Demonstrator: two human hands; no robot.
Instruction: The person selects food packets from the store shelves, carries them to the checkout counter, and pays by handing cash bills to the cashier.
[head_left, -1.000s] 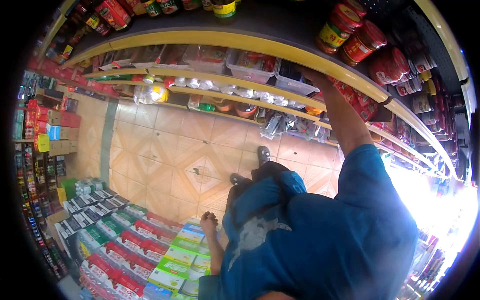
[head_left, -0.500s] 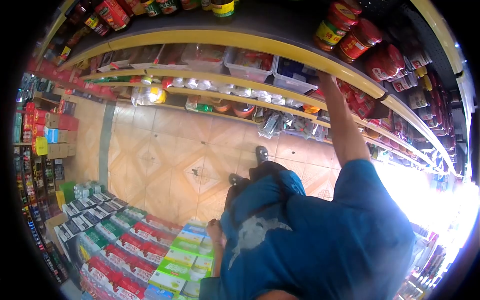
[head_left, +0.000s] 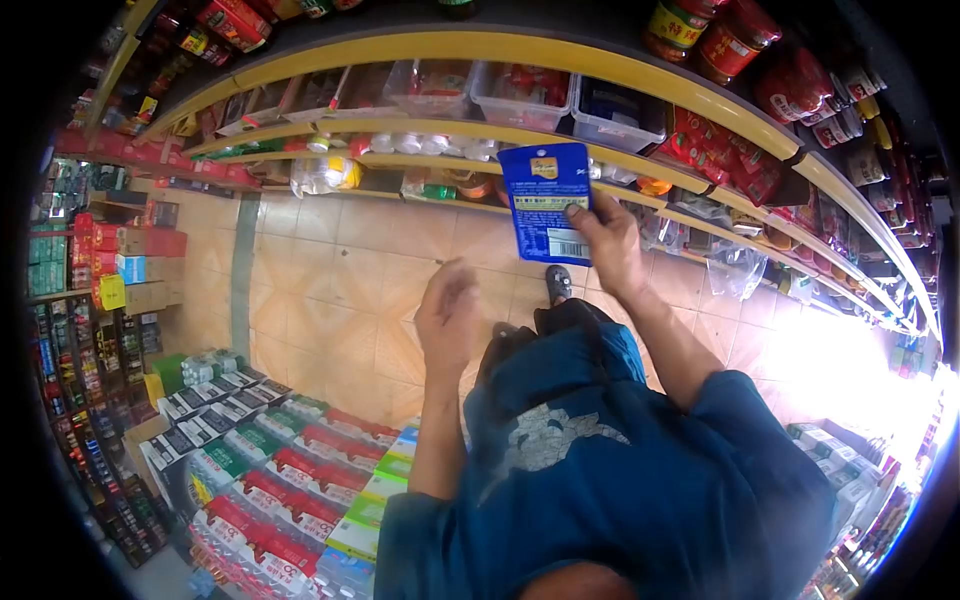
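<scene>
Near, bottom of frame: person in blue shirt; stacked drink cartons at lower left. Left hand mid-frame, raised over tiled floor, motion-blurred, fingers loosely curled, holds nothing visible. Right hand just right of center, grip closed w/ thumb & fingers pinching lower right corner of blue packet; packet upright, barcode side facing cam, held in air in front of shelves. Far, upper frame: yellow-edged shelves w/ clear plastic bins; red-lid jars upper right.
</scene>
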